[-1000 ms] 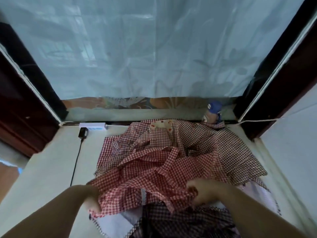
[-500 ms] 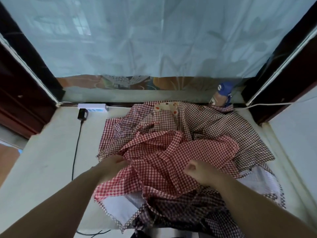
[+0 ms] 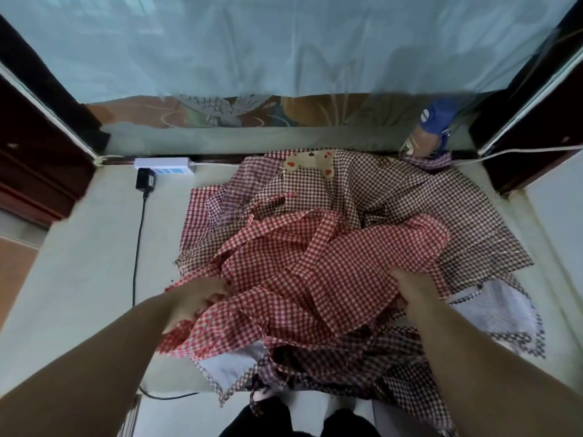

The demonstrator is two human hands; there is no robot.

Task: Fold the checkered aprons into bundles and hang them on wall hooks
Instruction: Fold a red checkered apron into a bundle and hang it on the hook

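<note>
Cable [image 3: 137,247] runs black down the pale platform [image 3: 79,263] on the left, from one adapter [image 3: 145,181] just beside one white power strip [image 3: 164,165] at the far edge. Two bare forearms reach in from the near side. The left hand [image 3: 195,298] has its fingers curled, bunching the left edge of the red checkered apron [image 3: 315,272], which lies crumpled on top of the heap in the middle. I count at least three aprons: under the red one a brown checkered apron [image 3: 394,209] with one bear patch [image 3: 310,162], and nearest, a dark checkered apron [image 3: 378,367] hanging over the edge. The right hand [image 3: 413,288] grips a red fold, fingertips tucked out of sight. Far right, one blue-topped object [image 3: 432,130], too blurred to name.
</note>
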